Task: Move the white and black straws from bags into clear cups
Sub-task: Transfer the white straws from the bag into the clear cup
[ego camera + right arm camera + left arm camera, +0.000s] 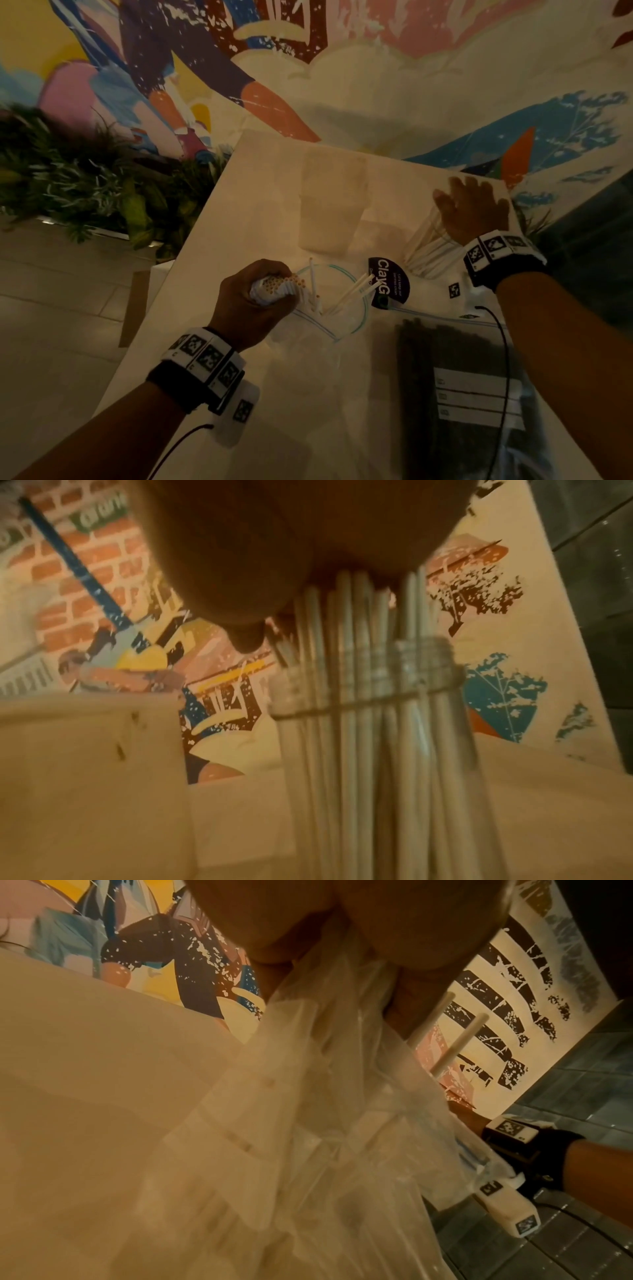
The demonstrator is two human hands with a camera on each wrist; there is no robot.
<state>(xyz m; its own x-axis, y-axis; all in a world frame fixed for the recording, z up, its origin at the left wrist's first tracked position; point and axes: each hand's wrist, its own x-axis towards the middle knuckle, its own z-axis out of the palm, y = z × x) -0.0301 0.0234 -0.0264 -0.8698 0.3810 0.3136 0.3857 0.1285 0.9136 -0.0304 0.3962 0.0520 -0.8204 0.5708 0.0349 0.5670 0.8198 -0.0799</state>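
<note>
Setting: dim room, a pale table (267, 192) standing against a painted mural wall (376, 68), with green plants (75, 171) at the left.
White straws: a thick bundle (274, 286) is sticking up out of the left hand's fist; loose ones (346, 294) are leaning in the open mouth of the clear zip bag (329, 329); another lot (428, 250) is standing in a clear cup under the right hand.
Left hand (250, 301): clenching around the bundle through the bag's plastic, which is hanging below the fist in the left wrist view.
Right hand (472, 212): lying palm down with fingers spread and straight on the straw tops, grasping nothing.
Clear cup (369, 680): standing at the table's far right, straws rising past its rim.
Second cup (330, 205): standing at the table's middle; contents cannot be told.
Black straws (428, 377): lying in a second bag with a white label, near the right forearm.
Round sticker (388, 281): dark, lying between the two bags.
</note>
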